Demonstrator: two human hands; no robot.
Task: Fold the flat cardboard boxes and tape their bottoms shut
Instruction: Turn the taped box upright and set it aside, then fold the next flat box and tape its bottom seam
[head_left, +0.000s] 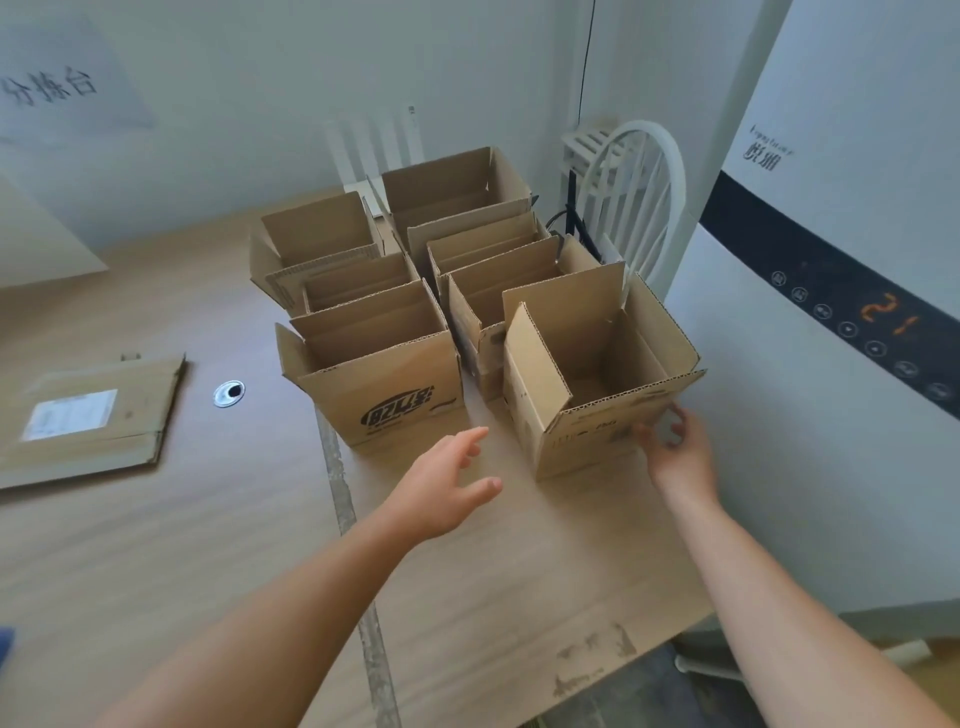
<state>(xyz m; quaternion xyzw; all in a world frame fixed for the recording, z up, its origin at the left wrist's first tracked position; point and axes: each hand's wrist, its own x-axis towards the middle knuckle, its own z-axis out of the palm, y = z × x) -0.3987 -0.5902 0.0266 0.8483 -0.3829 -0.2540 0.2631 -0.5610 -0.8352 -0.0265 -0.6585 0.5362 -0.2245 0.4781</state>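
At the counter's (208, 545) far right corner, folded boxes (447, 192) are standing open in two rows, the rear ones half hidden. The nearest box (587, 441) is sitting by the right edge. The right hand (675, 452) is curling at its near right corner, and blur is hiding whether it is pinching the cardboard. The left hand (447, 483) is hovering spread, touching nothing. The logo box (395, 410) is showing black lettering that is hard to read. A wall sign (57, 88) is reading "分拣台".
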